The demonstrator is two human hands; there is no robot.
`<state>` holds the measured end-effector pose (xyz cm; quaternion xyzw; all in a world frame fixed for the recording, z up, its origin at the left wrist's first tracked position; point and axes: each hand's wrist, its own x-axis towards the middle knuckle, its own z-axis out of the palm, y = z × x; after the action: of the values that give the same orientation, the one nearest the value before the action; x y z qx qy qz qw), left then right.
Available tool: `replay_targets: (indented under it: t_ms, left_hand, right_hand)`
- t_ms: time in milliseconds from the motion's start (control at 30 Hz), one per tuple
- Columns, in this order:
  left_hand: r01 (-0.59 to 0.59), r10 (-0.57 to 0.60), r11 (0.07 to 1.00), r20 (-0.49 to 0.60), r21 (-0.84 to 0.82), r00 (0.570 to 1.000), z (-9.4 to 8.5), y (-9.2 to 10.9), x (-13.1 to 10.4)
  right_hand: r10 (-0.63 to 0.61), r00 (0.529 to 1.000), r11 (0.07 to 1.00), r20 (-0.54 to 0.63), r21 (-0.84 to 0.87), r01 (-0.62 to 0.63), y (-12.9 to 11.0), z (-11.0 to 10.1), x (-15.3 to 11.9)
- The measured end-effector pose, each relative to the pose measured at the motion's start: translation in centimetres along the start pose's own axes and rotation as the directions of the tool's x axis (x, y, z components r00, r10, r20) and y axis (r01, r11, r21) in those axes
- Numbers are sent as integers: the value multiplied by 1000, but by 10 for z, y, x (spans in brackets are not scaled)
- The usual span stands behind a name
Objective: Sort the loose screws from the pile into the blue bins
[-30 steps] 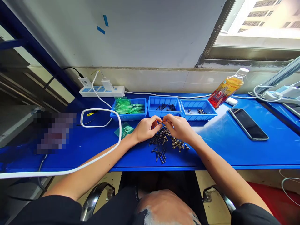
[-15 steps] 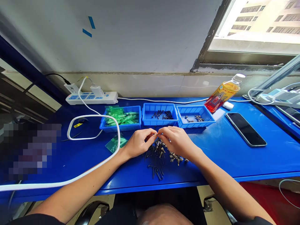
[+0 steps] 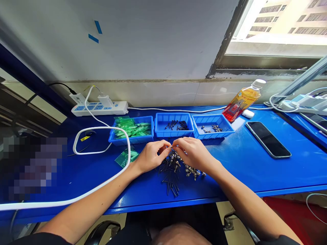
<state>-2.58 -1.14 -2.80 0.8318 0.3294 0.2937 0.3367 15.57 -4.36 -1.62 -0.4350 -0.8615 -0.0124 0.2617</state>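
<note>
Left hand (image 3: 151,157) and right hand (image 3: 192,152) pinched one small part (image 3: 173,147) at frame centre, below three blue bins (image 3: 175,134), one phone (image 3: 268,140) at right.

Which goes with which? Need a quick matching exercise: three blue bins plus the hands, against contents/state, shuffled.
Column 1
1. Left bin
2. Middle bin
3. Right bin
4. Hands, left and right

Column 2
A. Contains small shiny metal pieces
B. Close together, holding a small part between them
C. Contains green packets
D. Contains dark screws

Pairs: 1-C, 2-D, 3-A, 4-B
</note>
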Motion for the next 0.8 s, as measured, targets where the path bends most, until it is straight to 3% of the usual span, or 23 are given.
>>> replay_targets:
  t_ms: [800]
  left_hand:
    - [-6, 6, 1000, -8, -7, 1000, 1, -2, -1]
  right_hand:
    - [10, 1000, 1000, 17, 16, -10, 0, -1, -1]
